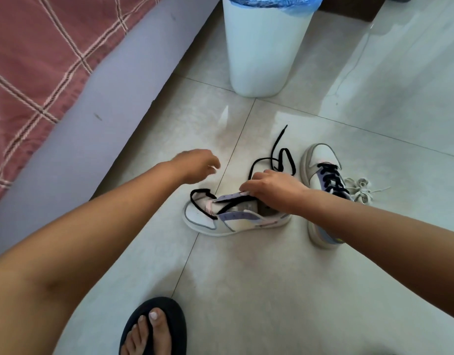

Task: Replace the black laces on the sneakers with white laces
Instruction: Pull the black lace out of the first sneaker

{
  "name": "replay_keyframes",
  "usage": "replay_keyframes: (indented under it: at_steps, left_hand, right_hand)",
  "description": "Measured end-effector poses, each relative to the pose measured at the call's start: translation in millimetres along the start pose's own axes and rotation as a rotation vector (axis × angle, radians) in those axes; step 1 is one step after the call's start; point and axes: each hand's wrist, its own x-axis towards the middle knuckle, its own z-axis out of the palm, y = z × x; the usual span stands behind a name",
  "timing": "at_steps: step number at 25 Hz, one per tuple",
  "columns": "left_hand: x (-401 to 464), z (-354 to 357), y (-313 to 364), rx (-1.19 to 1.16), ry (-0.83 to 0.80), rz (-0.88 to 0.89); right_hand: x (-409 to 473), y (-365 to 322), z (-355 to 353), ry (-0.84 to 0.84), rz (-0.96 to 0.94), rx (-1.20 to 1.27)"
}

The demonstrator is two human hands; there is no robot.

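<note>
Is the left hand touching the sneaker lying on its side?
Apart. The head view shows the left hand hovering over bare floor tile, clear of the sneaker.

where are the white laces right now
The white laces lie bunched on the floor at the right, just beside the still-laced sneaker.

Home bedroom, as indicated by a bed (98, 103) covered with a pink checked blanket (36, 55), a glossy tiled floor (272, 278) and a lined white waste bin (261, 47).

Near sneaker (236, 221) on its side, black lace (279, 160) half out; far sneaker (323, 175) laced; white laces (361, 189) bundled beside it.
</note>
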Motion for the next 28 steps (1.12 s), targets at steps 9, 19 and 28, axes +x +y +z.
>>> replay_keyframes:
  at_steps: [9, 19, 28]
  left_hand:
    - [-22.1, 29.5, 0.9, -0.131, -0.123, 0.154]
    - [-30.0, 47.1, -4.9, -0.256, 0.002, 0.050]
    - [-41.4, 48.9, 14.9, -1.284, 0.096, -0.269]
  right_hand:
    - [-5.3, 34.0, -28.7, -0.154, 0.141, 0.040]
    - [-36.5, 24.3, -40.6, -0.230, 0.314, 0.267]
    - [-39.2, 12.8, 15.9, 0.465, -0.049, -0.108]
